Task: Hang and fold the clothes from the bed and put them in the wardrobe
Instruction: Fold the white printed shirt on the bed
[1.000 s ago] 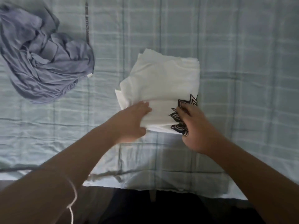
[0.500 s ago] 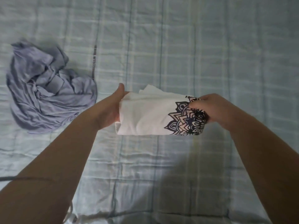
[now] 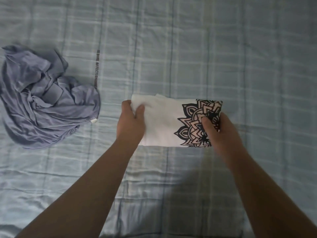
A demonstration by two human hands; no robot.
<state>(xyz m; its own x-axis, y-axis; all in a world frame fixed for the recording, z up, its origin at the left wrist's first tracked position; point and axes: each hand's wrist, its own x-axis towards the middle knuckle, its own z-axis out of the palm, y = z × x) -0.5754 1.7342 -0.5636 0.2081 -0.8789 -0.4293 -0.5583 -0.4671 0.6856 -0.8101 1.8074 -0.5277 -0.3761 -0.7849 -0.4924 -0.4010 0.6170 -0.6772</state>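
Person, head-camera view: only two arms show. Bare along their whole visible length: left forearm (image 3: 96, 182) and right forearm (image 3: 257, 182) (upper arms lie outside the frame). Also bare: left hand (image 3: 131, 124), right hand (image 3: 221, 133). Dim light; nails and finer detail not readable.

The folded shirt (image 3: 163, 124) hides most fingers of the left hand (image 3: 131, 124) and right hand (image 3: 223, 133).

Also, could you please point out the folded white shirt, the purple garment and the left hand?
folded white shirt (image 3: 163, 126), head view, plain white middle.
purple garment (image 3: 48, 107), head view, crumpled centre.
left hand (image 3: 131, 124), head view, back of hand.
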